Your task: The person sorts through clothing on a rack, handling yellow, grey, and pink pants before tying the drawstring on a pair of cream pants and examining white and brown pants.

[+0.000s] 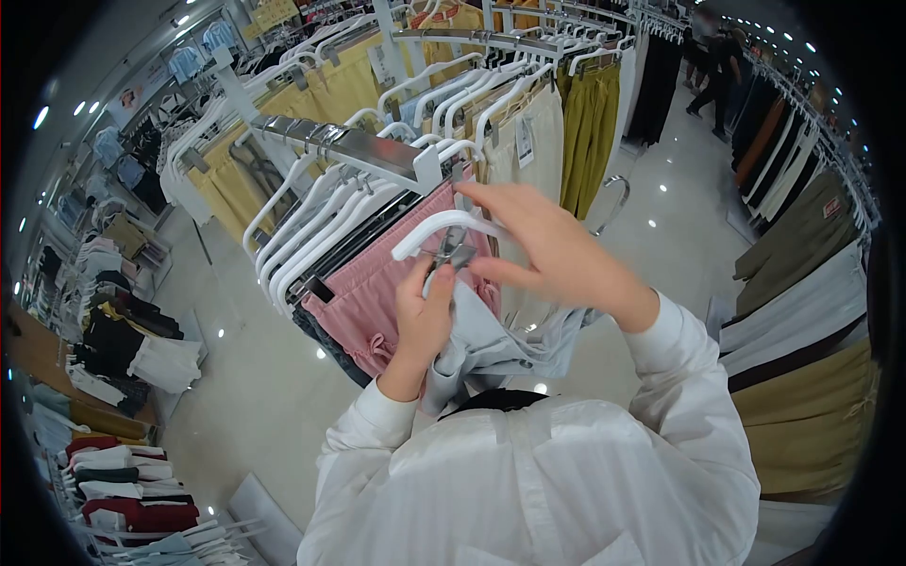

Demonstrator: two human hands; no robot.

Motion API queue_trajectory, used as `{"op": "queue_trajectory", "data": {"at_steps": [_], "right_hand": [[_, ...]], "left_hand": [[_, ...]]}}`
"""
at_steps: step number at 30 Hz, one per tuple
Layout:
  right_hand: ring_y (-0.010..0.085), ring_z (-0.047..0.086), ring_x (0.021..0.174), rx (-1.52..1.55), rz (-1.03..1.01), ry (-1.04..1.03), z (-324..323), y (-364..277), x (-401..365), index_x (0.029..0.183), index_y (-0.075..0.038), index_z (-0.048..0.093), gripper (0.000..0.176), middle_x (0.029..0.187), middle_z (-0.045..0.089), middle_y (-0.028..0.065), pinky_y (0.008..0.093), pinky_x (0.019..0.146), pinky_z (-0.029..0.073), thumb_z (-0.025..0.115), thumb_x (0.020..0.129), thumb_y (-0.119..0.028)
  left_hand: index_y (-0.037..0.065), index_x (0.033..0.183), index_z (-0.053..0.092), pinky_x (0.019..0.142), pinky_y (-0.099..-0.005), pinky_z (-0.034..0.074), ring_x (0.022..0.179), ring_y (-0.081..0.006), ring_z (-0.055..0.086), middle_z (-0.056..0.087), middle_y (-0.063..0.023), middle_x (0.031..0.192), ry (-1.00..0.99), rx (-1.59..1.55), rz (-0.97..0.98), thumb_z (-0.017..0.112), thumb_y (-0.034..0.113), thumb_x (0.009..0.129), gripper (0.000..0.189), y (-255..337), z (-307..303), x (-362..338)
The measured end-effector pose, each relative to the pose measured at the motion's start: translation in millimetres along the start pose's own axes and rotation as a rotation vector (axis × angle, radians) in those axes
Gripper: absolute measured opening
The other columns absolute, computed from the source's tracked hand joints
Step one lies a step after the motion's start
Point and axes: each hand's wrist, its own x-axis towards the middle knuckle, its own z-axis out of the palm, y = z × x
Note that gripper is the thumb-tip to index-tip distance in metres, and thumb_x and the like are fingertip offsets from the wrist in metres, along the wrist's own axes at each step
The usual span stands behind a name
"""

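Observation:
A white hanger [436, 223] with a metal clip [454, 251] is held in front of the rack. My left hand [423, 307] pinches the clip at the top of a light grey-blue garment [500, 340], which hangs down toward my waist. My right hand [543, 241] is on the hanger's right side, fingers apart, slightly blurred; its contact with the hanger is hard to make out. Just behind my left hand, pink shorts [363, 292] with a drawstring bow hang on the rack.
A metal rack arm [335, 146] with several white hangers stands right ahead. Beyond are yellow trousers [330, 90], cream trousers [528, 141] and olive trousers [590, 132]. More clothes racks line both sides. A person in dark clothes [722, 71] is far off at the upper right.

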Motion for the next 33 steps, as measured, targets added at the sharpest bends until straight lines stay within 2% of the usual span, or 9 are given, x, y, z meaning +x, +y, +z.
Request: {"op": "queue_trajectory", "data": {"at_steps": [2, 4, 6, 7, 9, 12, 18, 23, 33], "right_hand": [[0.0318, 0.049, 0.093, 0.158, 0.016, -0.004, -28, -18, -16, 0.117, -0.001, 0.045, 0.051, 0.103, 0.052, 0.0165, 0.0363, 0.082, 0.039, 0.06, 0.076, -0.025], [0.0284, 0.049, 0.097, -0.061, -0.038, 0.151, -53, -16, -53, 0.116, 0.001, 0.044, 0.045, 0.104, 0.052, 0.0141, 0.0356, 0.084, 0.038, 0.057, 0.077, -0.018], [0.0235, 0.048, 0.1, 0.123, 0.102, 0.459, -56, 6, -97, 0.113, 0.001, 0.046, 0.038, 0.104, 0.051, 0.0116, 0.0339, 0.087, 0.036, 0.054, 0.078, -0.013], [0.0235, 0.048, 0.1, 0.133, 0.098, 0.453, -56, 19, -107, 0.113, 0.001, 0.046, 0.038, 0.104, 0.051, 0.0116, 0.0339, 0.087, 0.036, 0.054, 0.078, -0.013], [0.0191, 0.047, 0.099, 0.164, 0.465, 0.483, -51, 38, -120, 0.109, 0.001, 0.047, 0.034, 0.103, 0.051, 0.0095, 0.0317, 0.086, 0.037, 0.054, 0.079, -0.014], [0.0153, 0.047, 0.098, 0.501, 0.613, 0.39, -18, 44, -125, 0.106, 0.0, 0.048, 0.028, 0.103, 0.05, 0.0077, 0.0288, 0.083, 0.037, 0.052, 0.081, -0.012], [0.0074, 0.048, 0.078, 0.611, 0.707, 0.334, -16, 48, -133, 0.099, -0.001, 0.05, 0.017, 0.085, 0.052, 0.0013, 0.0209, 0.068, 0.039, 0.05, 0.084, -0.009], [0.0062, 0.047, 0.068, 0.554, 0.654, 0.376, -37, 46, -140, 0.091, 0.0, 0.053, 0.014, 0.074, 0.052, 0.0, 0.0193, 0.06, 0.038, 0.052, 0.084, -0.012], [0.0073, 0.048, 0.063, 0.397, 0.498, 0.501, -63, 32, -150, 0.088, 0.0, 0.054, 0.016, 0.069, 0.052, 0.0013, 0.0197, 0.057, 0.039, 0.055, 0.082, -0.015]], "left_hand": [[0.001, 0.088, 0.055, 0.046, -0.0171, 0.025, 0.053, 0.0004, 0.032, 0.04, 0.008, 0.059, 0.06, 0.008, -0.011, 0.05, 0.025, 0.088, 0.025, 0, -11, -4], [0.001, 0.088, 0.055, 0.047, -0.0171, 0.026, 0.054, -0.0003, 0.034, 0.041, 0.0081, 0.06, 0.143, 0.018, 0.086, 0.049, 0.03, 0.087, 0.03, -2, -27, -10], [0.001, 0.089, 0.055, 0.047, -0.0182, 0.026, 0.055, -0.0011, 0.036, 0.043, 0.0071, 0.061, 0.198, 0.007, 0.077, 0.05, 0.034, 0.087, 0.034, 1, -39, -17], [0.001, 0.089, 0.055, 0.047, -0.0186, 0.026, 0.055, -0.0012, 0.036, 0.044, 0.0066, 0.062, 0.25, -0.09, 0.089, 0.05, 0.036, 0.086, 0.036, 2, -43, -19], [0.001, 0.09, 0.055, 0.047, -0.0191, 0.025, 0.055, -0.0012, 0.036, 0.045, 0.0062, 0.062, 0.301, -0.19, 0.105, 0.05, 0.037, 0.086, 0.037, 5, -50, -21], [-0.005, 0.092, 0.05, 0.043, -0.0227, 0.023, 0.045, -0.005, 0.033, 0.041, 0.0019, 0.052, 0.196, -0.37, 0.203, 0.042, 0.042, 0.088, 0.047, 16, -55, -19], [-0.005, 0.088, 0.047, 0.039, -0.0219, 0.02, 0.039, -0.0061, 0.03, 0.036, 0.0018, 0.046, 0.141, -0.404, 0.247, 0.04, 0.045, 0.088, 0.051, 21, -46, -15], [-0.003, 0.09, 0.046, 0.039, -0.0215, 0.017, 0.036, -0.0054, 0.024, 0.031, 0.0055, 0.041, 0.098, -0.325, 0.252, 0.033, 0.046, 0.09, 0.05, 22, -42, -10], [-0.003, 0.095, 0.047, 0.037, -0.0218, 0.017, 0.035, -0.0054, 0.028, 0.037, 0.0014, 0.043, 0.036, -0.209, 0.201, 0.042, 0.045, 0.087, 0.049, 23, -37, -7]]}}
